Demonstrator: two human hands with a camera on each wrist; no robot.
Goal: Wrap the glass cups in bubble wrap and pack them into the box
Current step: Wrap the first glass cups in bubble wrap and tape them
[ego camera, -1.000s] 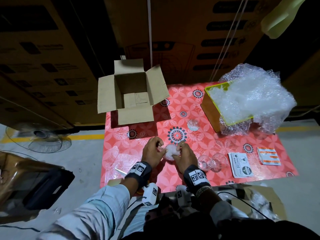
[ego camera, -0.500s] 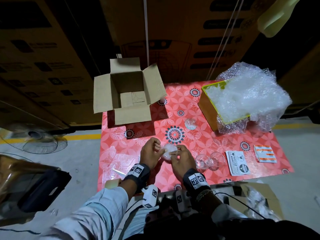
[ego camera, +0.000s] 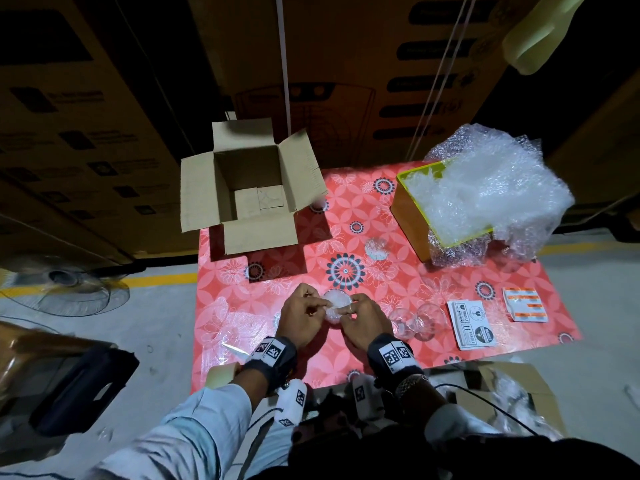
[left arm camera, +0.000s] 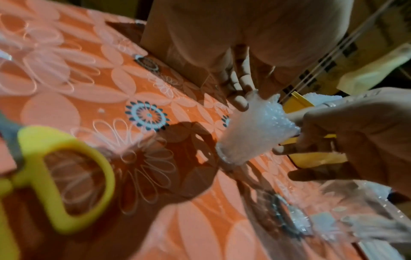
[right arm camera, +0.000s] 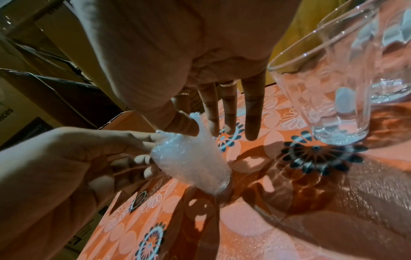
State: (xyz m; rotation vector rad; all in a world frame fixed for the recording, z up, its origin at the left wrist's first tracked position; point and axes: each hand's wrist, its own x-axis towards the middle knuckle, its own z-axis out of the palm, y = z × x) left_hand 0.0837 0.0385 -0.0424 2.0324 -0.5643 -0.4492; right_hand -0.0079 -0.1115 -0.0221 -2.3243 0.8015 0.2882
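Note:
A glass cup wrapped in bubble wrap (ego camera: 335, 304) stands on the red flowered table (ego camera: 398, 271), between both hands. My left hand (ego camera: 320, 306) grips its side with curled fingers (right arm camera: 146, 158). My right hand (ego camera: 346, 311) pinches the loose wrap at the cup's top (right arm camera: 195, 123) between thumb and forefinger, with the other fingers straight. In the left wrist view the wrapped cup (left arm camera: 255, 133) is tilted, with its base on the table. The open cardboard box (ego camera: 249, 188) stands at the table's far left corner. Two bare glass cups (ego camera: 415, 320) stand just right of my right hand.
A yellow bin (ego camera: 412, 220) heaped with bubble wrap (ego camera: 491, 192) sits at the far right. Another wrapped cup (ego camera: 375, 247) stands mid-table. Sticker sheets (ego camera: 471, 323) lie at the right edge. A loose wrap sheet (ego camera: 235, 320) and yellow-handled scissors (left arm camera: 55, 176) lie to the left.
Both hands stay on the wrapped cup at the same spot. Only the fingers have shifted a little around the wrap at its top.

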